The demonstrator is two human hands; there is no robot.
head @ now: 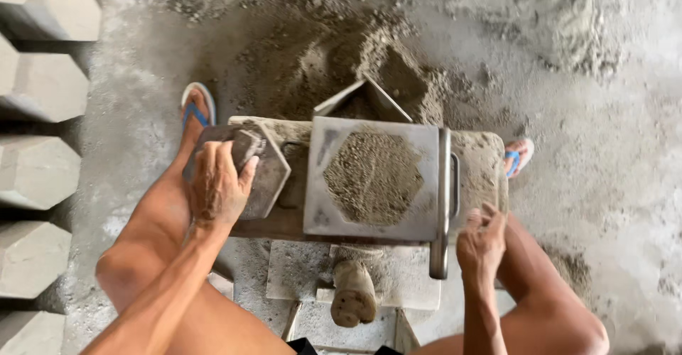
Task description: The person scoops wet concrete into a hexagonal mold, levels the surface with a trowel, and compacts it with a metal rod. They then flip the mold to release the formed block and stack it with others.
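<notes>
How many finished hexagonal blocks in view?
5, stacked along the left edge: top, second, third, fourth, bottom. More may lie out of frame.

Bare arms and legs, dusty hands, and blue-strapped flip-flops (197, 106) on both feet.

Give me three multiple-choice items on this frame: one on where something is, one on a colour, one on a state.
1. Where does the left hand rest?
A. on the hexagonal plate left of the mould
B. on the floor
C. on a knee

2. What colour are the sandal straps?
A. red
B. blue
C. black

3. How is the hexagonal cavity of the metal mould?
A. empty
B. holding water
C. filled with grey mix

Answers: 1 A, its fingers lie over the plate; 2 B, blue shows at both feet; 3 C, the mix reaches the rim.
</notes>
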